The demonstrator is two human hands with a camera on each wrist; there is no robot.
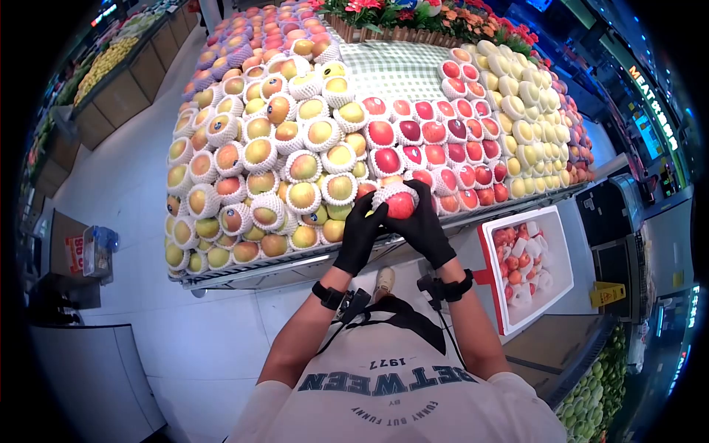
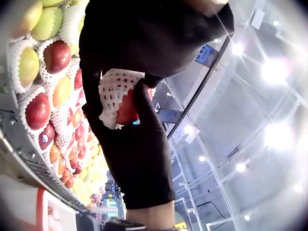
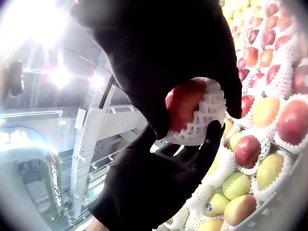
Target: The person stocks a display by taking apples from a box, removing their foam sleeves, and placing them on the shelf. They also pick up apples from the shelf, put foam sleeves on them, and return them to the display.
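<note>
Both hands wear black gloves and hold one red apple (image 1: pixel 400 206) partly wrapped in a white foam net (image 3: pixel 210 113), just above the display's front edge. The left hand (image 1: pixel 360 235) has its fingers and thumb around the apple's left side. On the other side, the right hand (image 1: pixel 426 227) curls its fingers and thumb round the fruit. In the right wrist view the apple (image 3: pixel 185 107) shows bare red skin beside the net. Rows of netted red apples (image 1: pixel 386 160) lie behind the hands, with yellow-red apples (image 1: pixel 302 196) at the left.
A white box with a red rim (image 1: pixel 493 284) holding apples and loose nets stands right of the person. Pale yellow fruit (image 1: pixel 523 133) fills the display's right part. Green checked cloth (image 1: pixel 402 70) and flowers (image 1: pixel 443 23) lie at the back. A yellow sign (image 1: pixel 607 294) stands far right.
</note>
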